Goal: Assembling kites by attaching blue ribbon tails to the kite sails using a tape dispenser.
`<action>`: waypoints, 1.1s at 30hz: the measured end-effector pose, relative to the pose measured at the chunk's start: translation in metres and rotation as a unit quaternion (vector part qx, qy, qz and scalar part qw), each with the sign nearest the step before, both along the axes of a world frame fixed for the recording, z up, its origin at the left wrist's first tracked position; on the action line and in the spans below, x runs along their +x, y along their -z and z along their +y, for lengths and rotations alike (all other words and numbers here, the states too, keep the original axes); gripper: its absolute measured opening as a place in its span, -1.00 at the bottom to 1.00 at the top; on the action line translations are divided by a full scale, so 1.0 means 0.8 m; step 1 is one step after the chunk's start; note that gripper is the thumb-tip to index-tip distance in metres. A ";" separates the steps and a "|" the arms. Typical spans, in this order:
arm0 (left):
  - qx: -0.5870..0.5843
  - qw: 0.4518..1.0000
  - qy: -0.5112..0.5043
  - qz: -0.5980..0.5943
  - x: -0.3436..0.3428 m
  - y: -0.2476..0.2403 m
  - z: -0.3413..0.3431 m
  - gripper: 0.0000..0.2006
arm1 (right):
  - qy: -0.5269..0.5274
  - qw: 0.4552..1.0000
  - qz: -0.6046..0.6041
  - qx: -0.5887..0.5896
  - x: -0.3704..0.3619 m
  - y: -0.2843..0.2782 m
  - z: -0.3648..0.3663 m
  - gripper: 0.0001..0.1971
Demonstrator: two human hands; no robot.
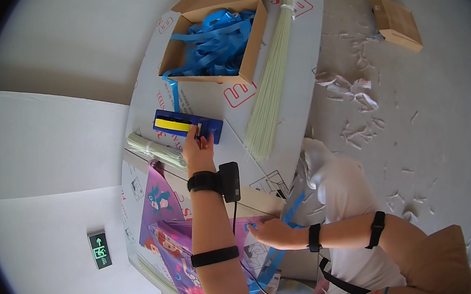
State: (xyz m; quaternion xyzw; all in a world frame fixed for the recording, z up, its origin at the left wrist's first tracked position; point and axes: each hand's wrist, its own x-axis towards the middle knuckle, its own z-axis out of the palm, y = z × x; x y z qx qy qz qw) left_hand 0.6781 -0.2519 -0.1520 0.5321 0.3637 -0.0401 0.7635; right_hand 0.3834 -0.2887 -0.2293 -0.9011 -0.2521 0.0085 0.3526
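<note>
My left hand [198, 148] reaches over the table to a blue tape dispenser [208, 128] with a yellow roll. Its fingers are bent close together at the dispenser's cutter end; whether they pinch a bit of tape is too small to tell. My right hand [273, 234] pinches the edge of a purple printed sheet [166, 198], thin and angular like kite cloth, with cartoon figures on it. A small blue piece [250, 226] shows at those fingertips. My left forearm hides part of the sheet. A blue strip [175, 93] runs from the open cardboard box [245, 71] down to the dispenser.
Blue ribbon [218, 44] fills the box. A long bundle of pale green rods [274, 78] lies to its right, a shorter rod bundle [156, 150] near the dispenser. More blue strip [272, 266] hangs beside my leg. Scraps [351, 87] and a small carton [398, 24] lie on the floor.
</note>
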 end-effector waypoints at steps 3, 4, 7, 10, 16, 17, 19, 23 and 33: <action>-0.015 1.000 -0.002 -0.019 -0.001 0.003 -0.001 -0.80 | 0.010 1.000 0.001 0.007 0.000 0.001 0.001 -0.51; -0.022 0.999 -0.016 -0.020 0.000 0.004 0.000 -0.81 | 0.009 1.000 -0.001 0.005 -0.001 0.001 0.002 -0.52; 0.034 0.986 0.104 -0.123 -0.005 0.012 0.028 -0.81 | 0.017 1.000 -0.016 0.002 -0.001 -0.003 0.007 -0.53; 0.007 0.990 0.087 -0.111 -0.012 0.007 0.028 -0.79 | 0.018 0.999 -0.034 -0.013 -0.003 -0.003 0.011 -0.54; -0.039 0.999 0.036 -0.013 -0.042 0.016 -0.013 -0.78 | -0.007 1.000 -0.014 -0.020 0.001 0.007 0.006 -0.53; -0.052 0.998 0.037 -0.017 -0.041 0.017 -0.011 -0.80 | -0.009 1.000 -0.010 -0.004 0.002 0.005 0.006 -0.52; -0.039 0.998 0.032 -0.023 -0.039 0.022 -0.013 -0.81 | -0.009 1.000 -0.007 -0.011 0.004 -0.001 0.003 -0.51; 0.030 0.997 0.042 -0.059 -0.026 0.055 -0.030 -0.77 | 0.001 0.999 -0.007 -0.042 0.008 -0.008 -0.015 -0.50; 0.267 0.855 0.318 -0.311 -0.146 -0.038 0.027 -0.91 | 0.087 0.992 -0.016 0.086 0.022 0.037 -0.001 -0.77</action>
